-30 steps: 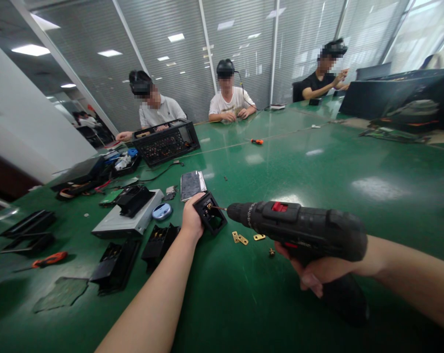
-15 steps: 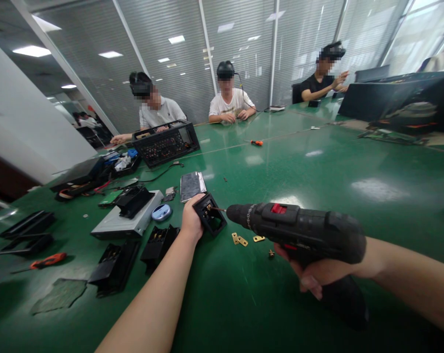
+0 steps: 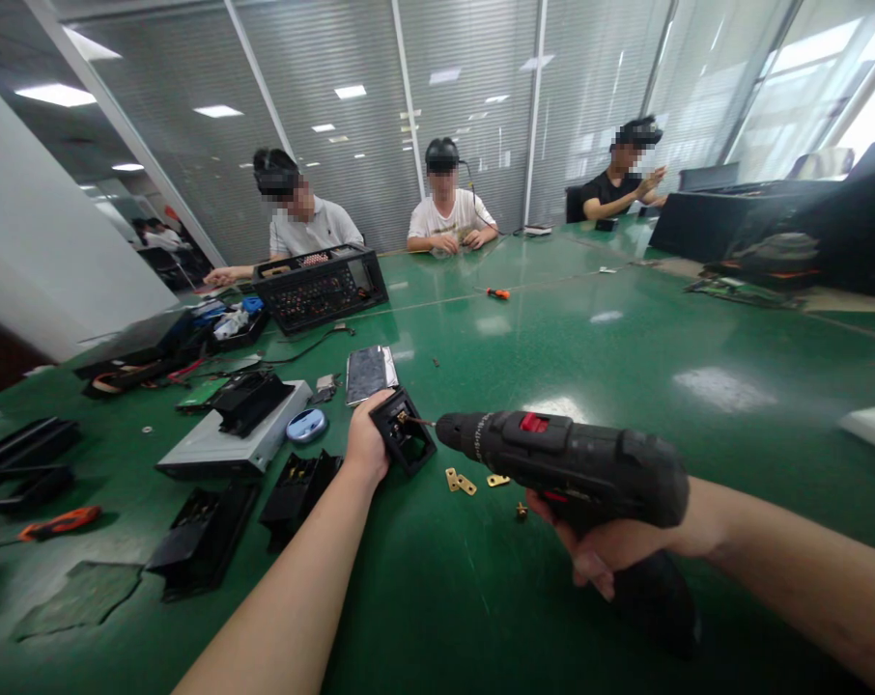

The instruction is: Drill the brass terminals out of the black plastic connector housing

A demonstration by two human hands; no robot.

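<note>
My left hand (image 3: pixel 369 442) grips a black plastic housing (image 3: pixel 413 454) by its far left side, its open face turned toward the drill. Inside that housing a small brass-coloured fitting (image 3: pixel 402 418) shows. In my right hand (image 3: pixel 589 552) is a black cordless drill (image 3: pixel 560 463), fingers wrapped round its handle. The drill's thin bit reaches left into the housing, its tip at or very close to the brass fitting; contact is too small to make out. Just below the chuck lie several flat brass plates (image 3: pixel 466 485) with holes, and a small brass screw piece (image 3: pixel 522 511).
Left of my arm lie more black housings (image 3: pixel 204 531), a grey drive box (image 3: pixel 216 454), a blue round object (image 3: pixel 306 425) and an orange screwdriver (image 3: pixel 61 524). A silver-edged panel (image 3: pixel 369 375) sits beyond my left hand. Three people sit across the table, near a black computer case (image 3: pixel 322 290).
The view has shifted slightly, so hands, drill and table things appear a little further left. Both hands keep their grips, and the bit still points into the housing.
</note>
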